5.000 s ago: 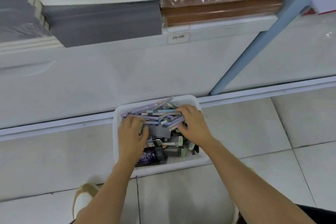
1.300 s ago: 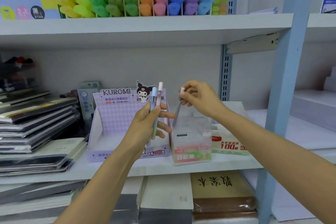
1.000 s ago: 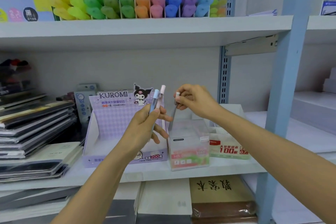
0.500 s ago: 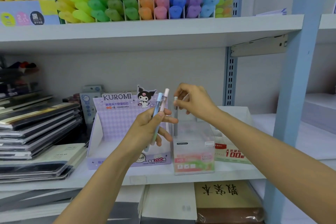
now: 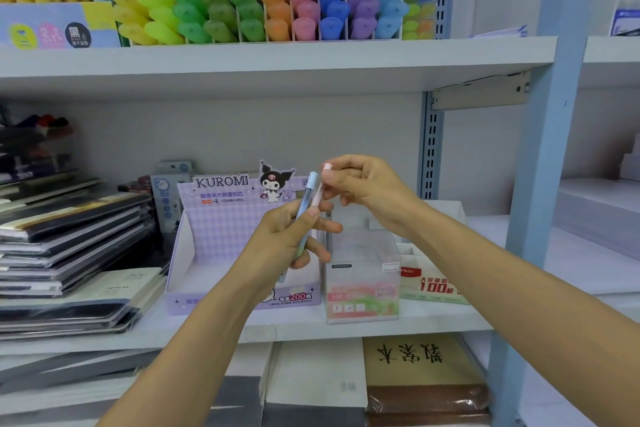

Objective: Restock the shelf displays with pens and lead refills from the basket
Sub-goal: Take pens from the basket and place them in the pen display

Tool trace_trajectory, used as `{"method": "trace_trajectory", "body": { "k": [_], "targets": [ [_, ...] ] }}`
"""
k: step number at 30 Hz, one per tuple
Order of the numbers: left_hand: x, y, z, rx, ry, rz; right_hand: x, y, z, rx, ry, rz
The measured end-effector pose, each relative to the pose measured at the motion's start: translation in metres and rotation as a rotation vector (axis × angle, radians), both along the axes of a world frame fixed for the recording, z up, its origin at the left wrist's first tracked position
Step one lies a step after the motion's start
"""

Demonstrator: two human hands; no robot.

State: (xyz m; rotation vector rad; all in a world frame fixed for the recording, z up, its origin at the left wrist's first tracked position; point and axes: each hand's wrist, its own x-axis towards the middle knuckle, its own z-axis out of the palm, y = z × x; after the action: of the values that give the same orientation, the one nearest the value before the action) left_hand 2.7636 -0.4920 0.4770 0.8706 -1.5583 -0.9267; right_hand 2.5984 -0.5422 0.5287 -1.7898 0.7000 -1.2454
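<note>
My left hand grips two slim lead refill tubes upright, one with a blue cap and one with a pink cap. My right hand pinches the top of the pink-capped tube. Both hands are in front of the middle shelf, above the gap between the purple Kuromi display box and the clear plastic display box. The basket is out of view.
A white and green box marked 100 stands right of the clear box. Stacked notebooks fill the shelf's left. Coloured highlighters line the upper shelf. A blue upright post bounds the right side.
My right hand lowered a grey tube at the clear box and no longer holds it. It has moved left to the pink-capped tube in my left hand. Earlier both hands were in the basket.
</note>
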Motion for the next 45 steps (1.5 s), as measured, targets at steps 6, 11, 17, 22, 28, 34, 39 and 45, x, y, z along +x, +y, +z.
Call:
{"method": "trace_trajectory", "body": {
  "k": [6,11,17,22,28,34,39,45],
  "targets": [
    [0.004,0.007,0.003,0.025,0.126,0.069,-0.023,-0.001,0.017,-0.047,-0.148,-0.095],
    [0.010,0.002,0.007,0.139,0.174,0.216,-0.047,-0.013,0.023,-0.140,-0.063,-0.302],
    [0.004,0.000,0.002,0.141,0.256,0.118,-0.027,-0.026,-0.001,-0.274,0.196,-0.440],
    [0.006,0.000,-0.003,0.088,0.306,0.044,-0.015,-0.032,-0.016,-0.341,0.386,-0.425],
    [0.006,-0.004,-0.009,0.084,0.282,0.005,-0.017,-0.034,-0.012,-0.314,0.374,-0.379],
    [0.007,-0.008,-0.012,0.085,0.266,0.007,-0.013,-0.037,-0.014,-0.330,0.442,-0.392],
    [0.008,-0.009,-0.012,0.089,0.264,0.016,-0.010,-0.038,-0.019,-0.458,0.485,-0.492],
    [0.007,-0.002,-0.009,0.066,0.250,0.059,-0.009,-0.031,-0.014,-0.458,0.543,-0.521]
  ]
}}
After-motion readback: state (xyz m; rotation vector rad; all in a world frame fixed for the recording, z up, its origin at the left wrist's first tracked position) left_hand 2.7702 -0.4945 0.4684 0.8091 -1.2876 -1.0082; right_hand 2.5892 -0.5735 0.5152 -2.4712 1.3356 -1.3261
